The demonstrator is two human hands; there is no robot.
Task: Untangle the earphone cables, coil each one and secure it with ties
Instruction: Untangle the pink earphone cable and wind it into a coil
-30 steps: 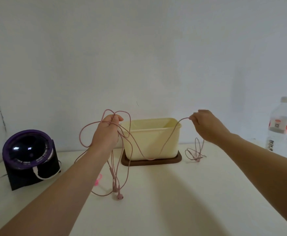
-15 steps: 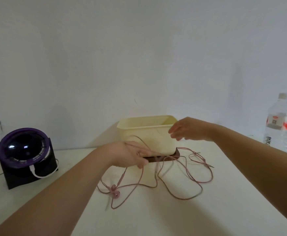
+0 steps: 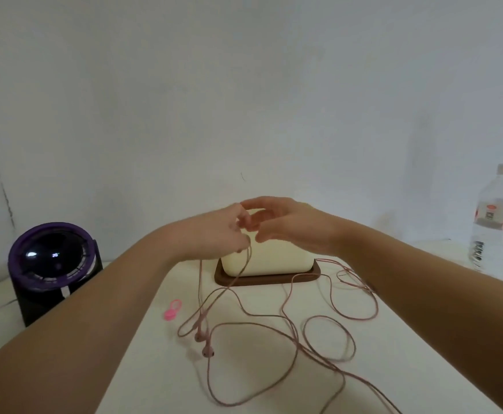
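White counter [image 3: 259, 369] against a plain wall: both hands meet above the cream tub [image 3: 274, 259] near the back edge. The left hand [image 3: 220, 234] pinches the pink earphone cable [image 3: 244, 265], whose loops sprawl toward the front edge. The right hand [image 3: 289, 228] curls beside it; its grip cannot be told.

One cream tub [image 3: 274, 259]. Above it, a left hand [image 3: 214, 234] and a right hand [image 3: 292, 228]. Before it, one pink cable [image 3: 200, 282], two earbuds [image 3: 207, 351] and one tie [image 3: 172, 309]. One fan [image 3: 47, 258] to its left, one bottle [image 3: 498, 222] to its right.

The earphones [image 3: 206, 351] look smooth plastic, the box [image 3: 274, 258] matt plastic, the bottle [image 3: 498, 234] glossy plastic
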